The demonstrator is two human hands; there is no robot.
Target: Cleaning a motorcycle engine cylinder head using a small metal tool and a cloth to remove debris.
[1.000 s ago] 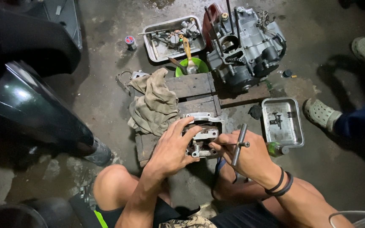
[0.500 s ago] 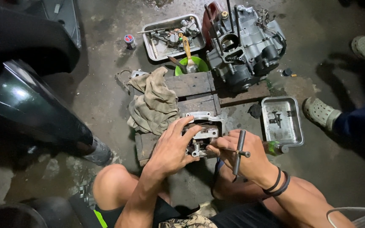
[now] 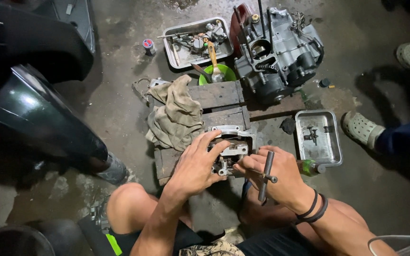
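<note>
A grey metal cylinder head [image 3: 231, 142] rests on a wooden block [image 3: 217, 95] on the concrete floor. My left hand [image 3: 196, 163] lies over its left side with the fingers gripping it. My right hand [image 3: 274, 178] sits at its right edge, fingertips touching the part, with a grey T-handle wrench [image 3: 265, 174] held between the fingers, shaft pointing towards me. A dirty beige rag [image 3: 176, 114] is draped over the left part of the block.
A motorcycle engine [image 3: 276, 52] stands beyond the block. Nearby are a metal tray of parts [image 3: 179, 54], a green bowl with a brush [image 3: 221, 72], a smaller tray with bolts [image 3: 326, 147] and a small can [image 3: 148, 46]. Another person's clog-shod feet [image 3: 361, 129] are right. Dark bodywork [image 3: 39, 114] is left.
My right hand has shifted slightly with the wrench, whose shaft now points more towards me. My left hand stays on the cylinder head.
</note>
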